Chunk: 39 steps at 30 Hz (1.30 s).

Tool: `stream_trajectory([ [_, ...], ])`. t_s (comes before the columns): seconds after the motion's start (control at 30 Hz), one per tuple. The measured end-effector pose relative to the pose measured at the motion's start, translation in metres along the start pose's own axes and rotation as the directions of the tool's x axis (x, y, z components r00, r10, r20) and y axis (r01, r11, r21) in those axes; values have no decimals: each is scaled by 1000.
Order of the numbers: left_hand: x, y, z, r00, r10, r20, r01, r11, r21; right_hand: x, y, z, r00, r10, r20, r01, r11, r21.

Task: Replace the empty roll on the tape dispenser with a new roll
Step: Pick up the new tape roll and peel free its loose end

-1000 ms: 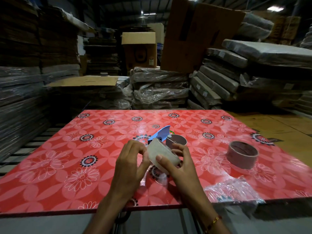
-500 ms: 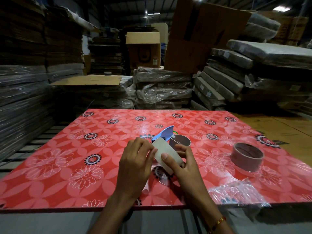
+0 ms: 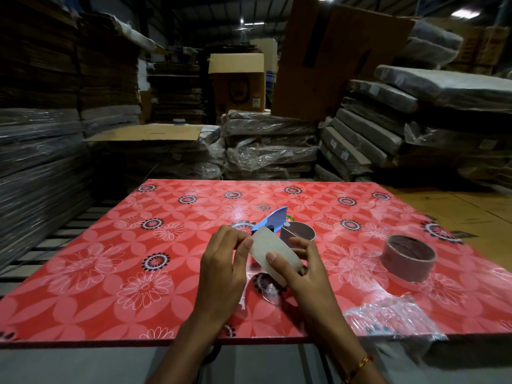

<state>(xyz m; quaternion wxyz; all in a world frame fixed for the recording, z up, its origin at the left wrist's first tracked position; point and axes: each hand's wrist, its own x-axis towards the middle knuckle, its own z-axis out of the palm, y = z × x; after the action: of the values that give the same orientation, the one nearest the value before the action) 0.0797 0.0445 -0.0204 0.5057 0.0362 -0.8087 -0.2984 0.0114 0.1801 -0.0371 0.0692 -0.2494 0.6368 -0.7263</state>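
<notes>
I hold the pale tape roll (image 3: 274,254) in both hands over the red table (image 3: 110,273). My left hand (image 3: 221,270) pinches its edge and my right hand (image 3: 302,270) grips its side. The blue tape dispenser (image 3: 273,220) sits just past it at 12 o'clock. The brown roll (image 3: 407,257) lies at 3 o'clock.

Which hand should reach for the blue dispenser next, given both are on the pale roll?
Probably the left hand: only its fingertips pinch the pale roll's edge, while the right hand grips it. The blue dispenser lies just beyond both.
</notes>
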Motion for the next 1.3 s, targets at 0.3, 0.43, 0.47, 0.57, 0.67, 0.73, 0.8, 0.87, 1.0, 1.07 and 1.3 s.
stream_trajectory([
  [0.3, 3, 14, 15, 998, 43, -45, -38, 994, 103, 2, 5, -1, 999, -38, -1, 37, 996, -77],
  [0.43, 5, 14, 16, 993, 117, -36, -106, 969, 222, 3, 7, -1, 999, -44, -1, 44, 994, -100],
  [0.47, 5, 14, 16, 990, 138, -30, -126, 957, 261, 3, 7, -1, 999, -44, 3, 44, 993, -110],
  [0.57, 2, 14, 15, 983, 181, -30, -159, 921, 356, 4, 8, -1, 999, -46, 15, 47, 988, -147],
  [0.67, -1, 14, 13, 985, 161, -62, -130, 928, 349, 4, 6, 0, 998, -55, 7, 56, 987, -148],
  [0.73, 0, 12, 12, 986, 141, -88, -107, 943, 315, 3, 6, 1, 998, -62, 4, 62, 987, -152],
  [0.8, 2, 11, 10, 987, 117, -108, -83, 958, 276, 3, 5, 1, 998, -63, 5, 63, 987, -146],
  [0.87, 6, 10, 7, 989, 90, -120, -58, 967, 248, 2, 4, 1, 999, -48, 20, 50, 991, -121],
  [1.0, 12, 7, 5, 995, 34, -97, -18, 987, 160, 0, -1, 0, 998, -15, 57, 18, 998, -54],
  [1.07, 13, 8, 4, 996, 74, -52, -64, 984, 167, -1, -3, 0, 998, -17, 55, 19, 998, -54],
  [1.3, 19, 4, -8, 1000, 2, 19, -2, 1000, -20, -4, -13, 2, 997, 12, 78, -20, 994, 103],
])
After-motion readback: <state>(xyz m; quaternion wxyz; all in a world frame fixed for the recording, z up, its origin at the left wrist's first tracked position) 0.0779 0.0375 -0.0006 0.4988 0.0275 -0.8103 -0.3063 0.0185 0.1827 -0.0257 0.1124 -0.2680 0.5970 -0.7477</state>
